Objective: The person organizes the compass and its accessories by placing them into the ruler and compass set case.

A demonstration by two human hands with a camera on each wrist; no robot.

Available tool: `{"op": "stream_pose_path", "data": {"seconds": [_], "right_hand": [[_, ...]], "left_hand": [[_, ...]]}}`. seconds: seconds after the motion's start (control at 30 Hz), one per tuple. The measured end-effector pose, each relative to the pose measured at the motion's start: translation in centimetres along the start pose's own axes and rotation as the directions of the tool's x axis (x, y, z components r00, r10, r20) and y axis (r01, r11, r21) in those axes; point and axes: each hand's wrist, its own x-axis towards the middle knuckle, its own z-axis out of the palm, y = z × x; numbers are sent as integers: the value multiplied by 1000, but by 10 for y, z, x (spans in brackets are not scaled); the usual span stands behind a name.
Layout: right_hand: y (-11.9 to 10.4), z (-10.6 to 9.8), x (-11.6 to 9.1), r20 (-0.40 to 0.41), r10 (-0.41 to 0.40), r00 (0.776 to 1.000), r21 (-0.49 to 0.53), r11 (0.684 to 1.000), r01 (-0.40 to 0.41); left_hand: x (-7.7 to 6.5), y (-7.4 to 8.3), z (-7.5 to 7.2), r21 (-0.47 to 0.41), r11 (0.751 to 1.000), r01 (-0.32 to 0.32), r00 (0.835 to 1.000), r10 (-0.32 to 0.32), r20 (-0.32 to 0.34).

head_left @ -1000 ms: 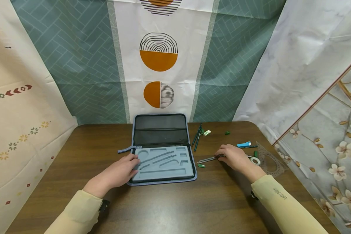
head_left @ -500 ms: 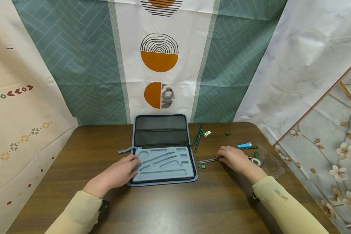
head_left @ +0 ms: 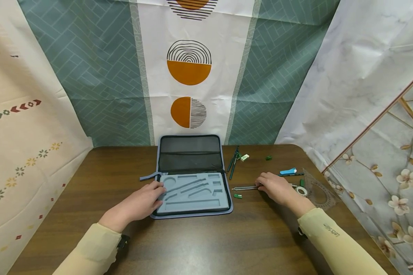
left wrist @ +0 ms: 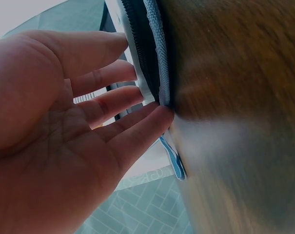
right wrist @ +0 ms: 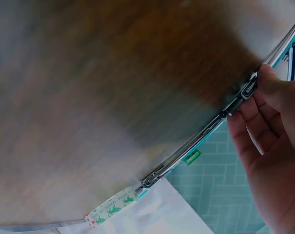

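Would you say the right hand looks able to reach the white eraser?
Probably yes: only bare table seems to separate the right hand from the white eraser, though it holds a compass.

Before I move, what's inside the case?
The case holds a pale blue tray with shaped slots; dark lining covers the open lid. The left hand hides part of the tray's left edge, and anything under the tray or behind the lining is hidden.

My right sleeve (head_left: 335, 238): dark lettering, I read "Let's" plus a second word starting with S, remainder unclear. Eraser (head_left: 244, 157): green print, too small to read. White printed band (right wrist: 113, 208), right-wrist view: green animal figures, lettering illegible.
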Motion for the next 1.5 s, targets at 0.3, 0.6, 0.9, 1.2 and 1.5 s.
{"op": "stream_pose_path", "data": {"seconds": [0.3, 0.6, 0.9, 1.2, 1.5], "right_hand": [[2, 0, 0, -29, -12, 1000, -1, 1000, 11], [-11, -7, 13, -41, -23, 999, 20, 1000, 24], [-32, -10, 39, -54, -48, 997, 20, 999, 49], [-58, -11, 72, -36, -87, 996, 46, 995, 88], [-87, -6, 104, -10, -158, 987, 69, 985, 158]], "left_hand": [[0, -1, 0, 8, 1000, -6, 1000, 6, 0], [-1, -1, -2, 19, 1000, -19, 1000, 19, -9], [-1, -2, -3, 22, 999, -23, 1000, 23, -4], [-1, -3, -3, -3, 1000, 3, 1000, -2, 16], [-1, -3, -4, -19, 1000, -3, 1000, 3, 20]]}}
